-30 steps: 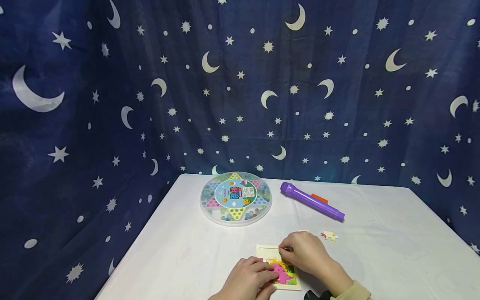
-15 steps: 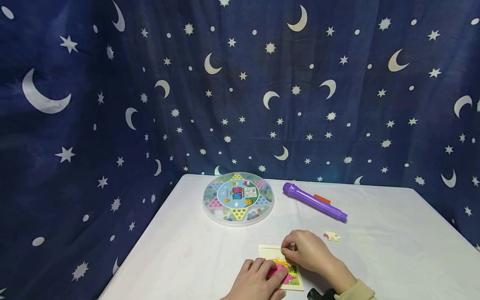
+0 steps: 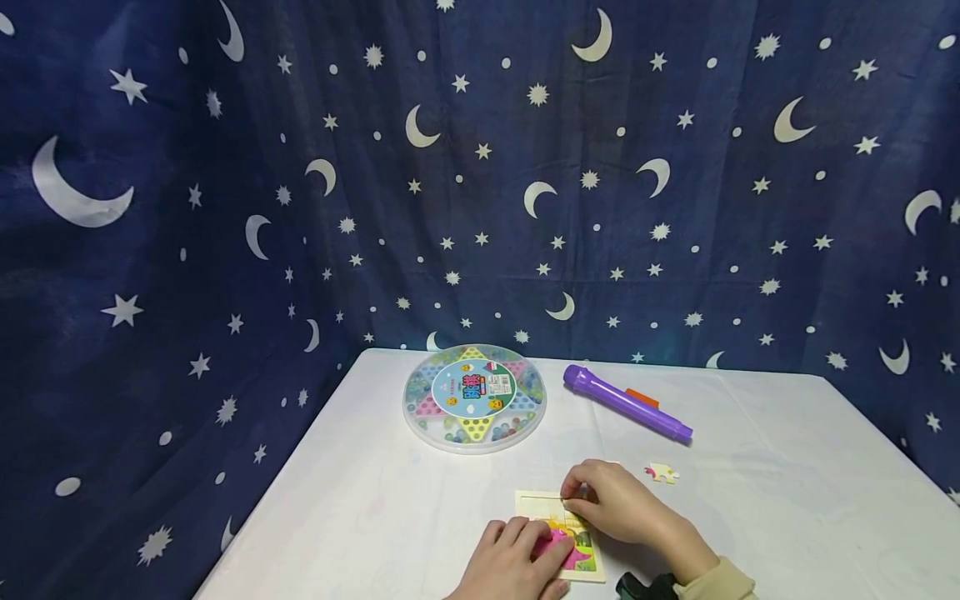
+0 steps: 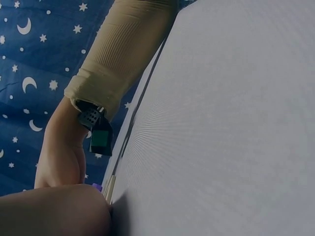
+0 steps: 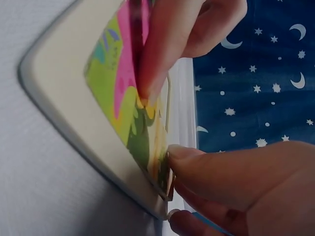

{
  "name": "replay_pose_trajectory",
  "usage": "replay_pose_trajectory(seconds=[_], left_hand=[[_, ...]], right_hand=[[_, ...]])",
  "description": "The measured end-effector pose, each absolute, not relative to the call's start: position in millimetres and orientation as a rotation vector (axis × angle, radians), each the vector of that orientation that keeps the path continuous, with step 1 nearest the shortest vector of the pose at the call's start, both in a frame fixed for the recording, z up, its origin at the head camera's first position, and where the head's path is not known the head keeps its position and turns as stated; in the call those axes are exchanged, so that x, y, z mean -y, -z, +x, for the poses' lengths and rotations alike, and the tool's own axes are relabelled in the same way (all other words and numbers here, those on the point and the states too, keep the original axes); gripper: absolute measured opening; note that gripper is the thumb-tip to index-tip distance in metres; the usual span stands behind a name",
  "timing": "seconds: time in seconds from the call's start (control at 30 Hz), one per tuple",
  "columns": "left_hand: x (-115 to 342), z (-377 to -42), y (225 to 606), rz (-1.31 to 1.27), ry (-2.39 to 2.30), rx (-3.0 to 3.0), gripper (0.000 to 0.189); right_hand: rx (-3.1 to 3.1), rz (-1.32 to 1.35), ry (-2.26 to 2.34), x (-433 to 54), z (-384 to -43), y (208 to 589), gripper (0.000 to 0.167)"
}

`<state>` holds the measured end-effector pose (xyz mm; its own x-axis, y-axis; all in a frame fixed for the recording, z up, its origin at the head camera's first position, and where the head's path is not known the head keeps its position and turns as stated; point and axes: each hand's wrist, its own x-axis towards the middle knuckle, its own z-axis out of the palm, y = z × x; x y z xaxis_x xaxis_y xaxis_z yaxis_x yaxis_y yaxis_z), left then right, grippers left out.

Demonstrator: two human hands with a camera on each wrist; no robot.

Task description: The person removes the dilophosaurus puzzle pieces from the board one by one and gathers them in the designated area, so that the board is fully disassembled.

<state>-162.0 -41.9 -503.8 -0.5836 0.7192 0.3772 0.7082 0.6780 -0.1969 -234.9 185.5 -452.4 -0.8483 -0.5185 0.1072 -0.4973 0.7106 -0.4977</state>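
A small wooden jigsaw puzzle in a pale frame [image 3: 588, 577] lies near the table's front edge, its picture showing a pink dinosaur [image 5: 130, 54] and green ground. My left hand [image 3: 510, 560] lies over its lower left part, fingertips pressing on the dinosaur. At the upper right of the frame, my right hand [image 3: 618, 500] pinches a puzzle piece [image 5: 161, 152] with thumb and fingers; in the right wrist view the thumb sits on the piece's edge, close to the frame's rim. The left wrist view shows mostly tablecloth, with the right forearm and sleeve [image 4: 118, 54] beyond.
A loose puzzle piece [image 3: 662, 472] lies right of the right hand. Farther back are a round Chinese checkers box [image 3: 474, 442] with marbles and a purple toy microphone [image 3: 626, 404]. A starry dark blue curtain [image 3: 480, 208] hangs behind the white table [image 3: 360, 500].
My left hand has shifted right across the puzzle, its fingers now covering more of the dinosaur. The right hand stays at the frame's upper right. The head view has swayed slightly.
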Motion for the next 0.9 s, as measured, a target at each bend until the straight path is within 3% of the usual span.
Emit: replay_pose_trajectory(seconds=[0.9], left_hand=[[39.8, -160.3, 506.5, -1.076, -0.042, 2.465, 0.042]], right_hand=[[-2.673, -0.842, 1.012, -193.8, -232.5, 447.2, 0.025]])
